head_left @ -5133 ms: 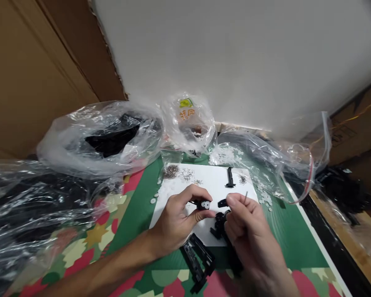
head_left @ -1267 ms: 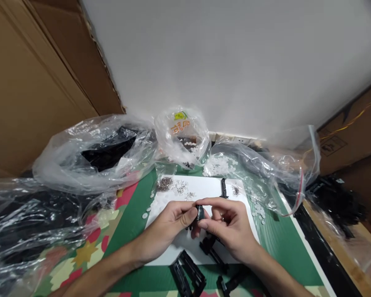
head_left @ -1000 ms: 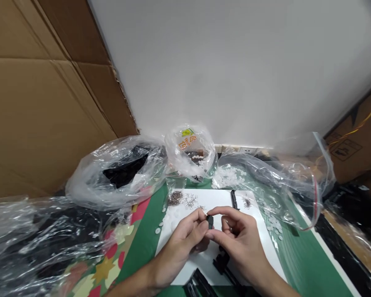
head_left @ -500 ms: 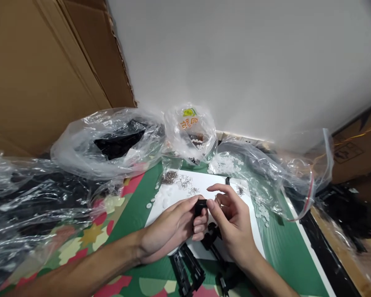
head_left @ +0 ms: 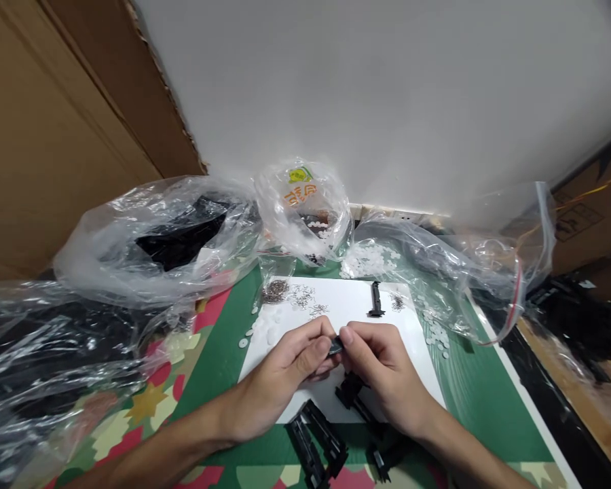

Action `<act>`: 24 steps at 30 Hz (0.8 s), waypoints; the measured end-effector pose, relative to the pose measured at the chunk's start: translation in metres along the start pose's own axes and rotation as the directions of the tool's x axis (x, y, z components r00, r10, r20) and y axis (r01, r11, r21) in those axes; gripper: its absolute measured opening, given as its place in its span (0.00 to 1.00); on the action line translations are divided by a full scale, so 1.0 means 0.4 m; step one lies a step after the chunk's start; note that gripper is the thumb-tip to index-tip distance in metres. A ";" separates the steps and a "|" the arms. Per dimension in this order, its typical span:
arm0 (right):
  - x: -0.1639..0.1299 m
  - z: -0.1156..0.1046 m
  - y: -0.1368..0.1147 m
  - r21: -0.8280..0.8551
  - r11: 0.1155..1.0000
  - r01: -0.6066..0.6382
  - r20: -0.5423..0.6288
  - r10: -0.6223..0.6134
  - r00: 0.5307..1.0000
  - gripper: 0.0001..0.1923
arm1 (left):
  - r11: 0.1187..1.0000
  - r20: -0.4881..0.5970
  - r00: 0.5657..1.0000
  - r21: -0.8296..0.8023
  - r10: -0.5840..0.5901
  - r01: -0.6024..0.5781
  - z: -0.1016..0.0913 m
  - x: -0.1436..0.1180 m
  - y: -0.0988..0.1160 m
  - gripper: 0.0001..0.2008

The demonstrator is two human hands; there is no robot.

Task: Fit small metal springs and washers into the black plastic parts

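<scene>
A small black plastic part (head_left: pixel 336 346) is pinched between my two hands over the white sheet (head_left: pixel 336 292). My left hand (head_left: pixel 303 356) wraps its fingers and thumb round the part's left side. From the other side, the thumb and fingers of my right hand (head_left: pixel 379 360) press on it. Most of the part is hidden by the fingers. Several long black plastic pieces (head_left: pixel 316 438) lie just below the hands, partly under my right wrist. Another black piece (head_left: pixel 376 299) stands apart near the sheet's upper right.
Small springs (head_left: pixel 303 296) lie in piles on the sheet, beside a bag of more springs (head_left: pixel 275 291). White plastic discs (head_left: pixel 369 260) are heaped behind it. Clear plastic bags (head_left: pixel 157 231) crowd the back and left. A cardboard box (head_left: pixel 81 88) rises at left; a wall closes the back.
My right hand's fingers have curled in and closed on the black part, and my left fingers have tightened round it. The view has shifted slightly, uncovering the black piece at the sheet's upper right.
</scene>
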State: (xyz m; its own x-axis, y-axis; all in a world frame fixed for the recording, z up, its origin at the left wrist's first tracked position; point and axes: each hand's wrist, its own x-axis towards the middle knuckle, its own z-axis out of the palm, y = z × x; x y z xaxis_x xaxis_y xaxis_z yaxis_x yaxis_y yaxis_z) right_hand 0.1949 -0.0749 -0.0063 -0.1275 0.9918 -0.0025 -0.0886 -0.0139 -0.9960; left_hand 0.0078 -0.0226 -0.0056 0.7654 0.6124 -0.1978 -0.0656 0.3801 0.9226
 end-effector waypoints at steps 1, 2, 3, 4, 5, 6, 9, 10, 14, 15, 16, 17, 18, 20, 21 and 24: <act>0.003 -0.003 -0.004 0.025 1.000 -0.016 0.023 0.016 1.000 0.29 | 0.998 -0.010 1.000 0.062 0.023 -0.023 -0.004 -0.001 0.002 0.24; 0.005 -0.005 -0.009 0.050 0.998 -0.027 0.039 0.025 0.999 0.29 | 0.993 -0.011 0.999 0.113 0.044 -0.043 -0.007 -0.002 0.004 0.23; 0.008 -0.008 -0.013 0.076 0.996 -0.035 0.052 0.031 0.998 0.29 | 0.987 -0.010 0.998 0.153 0.059 -0.057 -0.010 -0.003 0.006 0.23; 0.009 -0.010 -0.015 0.102 0.994 -0.042 0.065 0.036 0.997 0.30 | 0.982 -0.003 0.998 0.178 0.067 -0.066 -0.012 -0.005 0.007 0.23; 0.010 -0.010 -0.016 0.128 0.991 -0.050 0.074 0.041 0.996 0.30 | 0.978 0.003 0.997 0.196 0.072 -0.072 -0.014 -0.009 0.007 0.23; 0.009 -0.010 -0.015 0.159 0.985 -0.063 0.081 0.050 0.995 0.30 | 0.974 0.009 0.997 0.212 0.076 -0.076 -0.016 -0.013 0.007 0.23; 0.007 -0.001 0.000 0.288 0.950 -0.119 0.096 0.095 0.991 0.29 | 0.957 0.023 0.996 0.277 0.088 -0.091 -0.029 -0.023 0.005 0.24; 0.006 0.003 0.007 0.331 0.934 -0.134 0.102 0.106 0.989 0.29 | 0.949 0.027 0.995 0.299 0.094 -0.098 -0.035 -0.024 0.004 0.25; 0.011 0.014 0.024 0.341 0.931 -0.131 0.088 0.107 0.990 0.27 | 0.963 0.001 0.995 0.249 0.104 -0.101 -0.046 -0.010 0.000 0.23; 0.013 0.015 0.024 0.315 0.942 -0.117 0.073 0.099 0.992 0.27 | 0.971 -0.016 0.994 0.218 0.106 -0.100 -0.044 -0.004 0.000 0.22; 0.014 0.016 0.022 0.287 0.953 -0.099 0.060 0.085 0.995 0.27 | 0.977 -0.027 0.994 0.188 0.109 -0.102 -0.041 0.001 0.000 0.21; 0.014 0.015 0.019 0.260 0.962 -0.080 0.049 0.069 0.996 0.27 | 0.981 -0.036 0.993 0.160 0.113 -0.106 -0.038 0.006 0.000 0.20; 0.014 0.014 0.015 0.232 0.971 -0.063 0.041 0.055 0.998 0.27 | 0.984 -0.038 0.992 0.135 0.118 -0.112 -0.034 0.008 0.001 0.19; 0.010 0.009 0.007 0.151 0.988 -0.035 0.029 0.031 0.999 0.24 | 0.988 -0.030 0.992 0.095 0.126 -0.123 -0.029 0.008 0.001 0.19; 0.008 0.005 0.003 0.094 0.995 -0.020 0.019 0.019 1.000 0.22 | 0.988 -0.025 0.992 0.089 0.126 -0.124 -0.028 0.006 0.001 0.18; 0.002 -0.004 -0.004 -0.067 0.998 0.015 -0.019 -0.017 1.000 0.17 | 0.988 -0.031 0.991 0.091 0.130 -0.127 -0.024 -0.002 0.006 0.19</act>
State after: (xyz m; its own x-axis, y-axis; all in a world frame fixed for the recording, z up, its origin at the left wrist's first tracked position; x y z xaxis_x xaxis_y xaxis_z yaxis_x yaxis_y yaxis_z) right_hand 0.1967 -0.0738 -0.0049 -0.1076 0.9941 0.0124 -0.0240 0.0099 -0.9997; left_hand 0.0007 -0.0156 -0.0064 0.7303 0.6777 -0.0862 -0.1035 0.2344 0.9666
